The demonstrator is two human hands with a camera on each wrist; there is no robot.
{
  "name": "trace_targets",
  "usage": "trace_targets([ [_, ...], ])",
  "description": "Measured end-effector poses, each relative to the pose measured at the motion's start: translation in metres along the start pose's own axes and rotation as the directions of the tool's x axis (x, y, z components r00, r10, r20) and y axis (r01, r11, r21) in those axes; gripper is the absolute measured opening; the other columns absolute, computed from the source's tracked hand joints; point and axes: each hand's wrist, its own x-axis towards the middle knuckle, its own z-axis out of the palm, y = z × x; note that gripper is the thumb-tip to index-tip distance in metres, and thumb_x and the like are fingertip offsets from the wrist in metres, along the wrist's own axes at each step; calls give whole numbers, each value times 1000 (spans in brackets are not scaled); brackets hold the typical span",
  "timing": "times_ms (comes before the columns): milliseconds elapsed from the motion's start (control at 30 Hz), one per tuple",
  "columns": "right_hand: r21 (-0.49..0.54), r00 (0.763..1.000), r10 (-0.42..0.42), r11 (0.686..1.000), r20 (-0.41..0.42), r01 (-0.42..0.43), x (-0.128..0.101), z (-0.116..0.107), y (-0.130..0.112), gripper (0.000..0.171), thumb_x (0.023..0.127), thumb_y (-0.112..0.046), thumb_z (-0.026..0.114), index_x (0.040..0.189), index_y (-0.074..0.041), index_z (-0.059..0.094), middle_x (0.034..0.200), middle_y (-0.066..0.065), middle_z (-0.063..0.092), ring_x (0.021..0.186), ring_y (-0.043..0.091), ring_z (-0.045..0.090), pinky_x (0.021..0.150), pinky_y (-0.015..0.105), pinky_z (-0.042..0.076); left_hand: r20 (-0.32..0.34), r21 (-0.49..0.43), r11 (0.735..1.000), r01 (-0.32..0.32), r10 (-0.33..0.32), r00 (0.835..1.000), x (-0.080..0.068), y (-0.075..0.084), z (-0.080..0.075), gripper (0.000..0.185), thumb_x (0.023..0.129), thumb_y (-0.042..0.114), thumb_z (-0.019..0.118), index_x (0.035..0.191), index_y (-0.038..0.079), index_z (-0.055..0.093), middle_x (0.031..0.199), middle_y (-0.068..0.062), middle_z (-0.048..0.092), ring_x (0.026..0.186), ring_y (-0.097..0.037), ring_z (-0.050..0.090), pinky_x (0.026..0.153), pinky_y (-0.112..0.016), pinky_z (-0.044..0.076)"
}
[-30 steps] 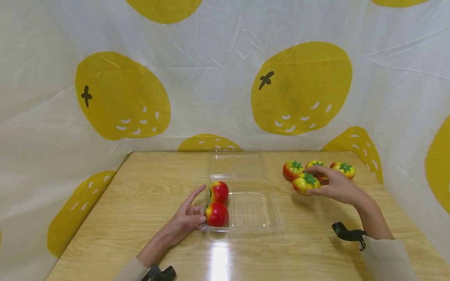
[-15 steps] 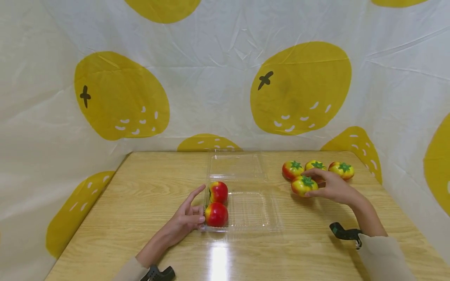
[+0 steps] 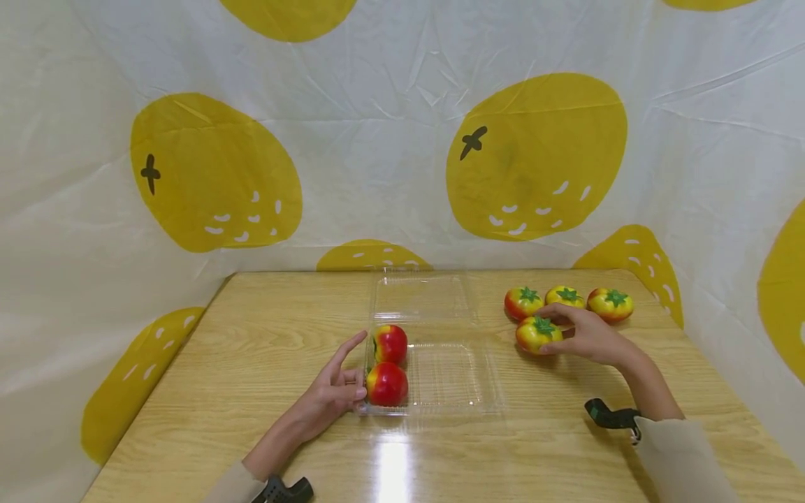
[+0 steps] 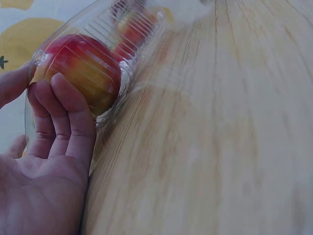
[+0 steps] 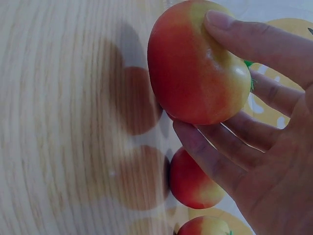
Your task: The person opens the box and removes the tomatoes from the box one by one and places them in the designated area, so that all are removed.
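In the head view my right hand [image 3: 588,337] grips a red-and-yellow toy tomato [image 3: 534,337] with a green star-shaped top. The right wrist view shows the thumb and fingers around this tomato [image 5: 195,63], and its shadow falls on the table apart from it. My left hand [image 3: 330,391] holds the left wall of a clear plastic clamshell container [image 3: 449,402], whose lid lies folded back. In the left wrist view several fingers [image 4: 73,110] touch the wall's outside. Two toy tomatoes, a rear one [image 3: 391,344] and a front one [image 3: 387,384], sit along the container's left side.
Beyond the right hand three more toy tomatoes stand in a row: a left one [image 3: 523,303], a middle one [image 3: 564,297] and a right one [image 3: 610,304]. The wooden table [image 3: 283,307] meets a white curtain [image 3: 377,175] with yellow fruit prints behind and at the sides.
My right hand has shifted slightly left and toward me with the tomato, away from the back row. The left hand and container stay in place.
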Motion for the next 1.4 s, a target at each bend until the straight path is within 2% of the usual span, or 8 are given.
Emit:
trace_targets([
  [300,-1,1000,0,1000,-7,0,2,4,7,56,84,-26,87,132,-7,64,128,13,68,118,29,62,87,30,57,-15,1,1000,13,-13,1000,0,-1,0,94,96,-1,61,167,29,7,85,3,60,76,-10,58,71,-23,52],
  [767,31,1000,-8,999,2,8,4,7,12,55,85,-24,85,131,-4,63,129,17,67,120,35,63,87,27,57,-3,1,1000,11,-11,1000,0,-1,-1,93,96,-1,59,167,28,6,87,3,60,76,-10,58,72,-22,53],
  [867,28,1000,-9,1000,4,9,4,7,13,55,86,-23,84,132,-3,63,130,18,66,122,39,62,88,32,57,-4,2,1000,10,-10,1000,0,-1,-1,93,96,-1,59,167,28,6,87,3,60,76,-10,58,72,-22,53],
  [1133,45,1000,-1,999,24,0,4,6,11,55,88,-23,83,133,-2,62,133,21,64,124,45,61,94,53,57,-5,-9,1000,10,-10,1000,0,1,0,93,96,-2,60,167,28,6,87,3,60,75,-10,58,72,-22,52],
  [1400,42,999,-5,999,36,3,4,4,10,55,88,-24,83,134,-3,61,128,18,67,119,39,63,93,54,56,-6,-12,1000,14,-14,1000,0,2,0,93,96,-2,58,167,28,6,86,3,60,75,-10,58,72,-22,53],
])
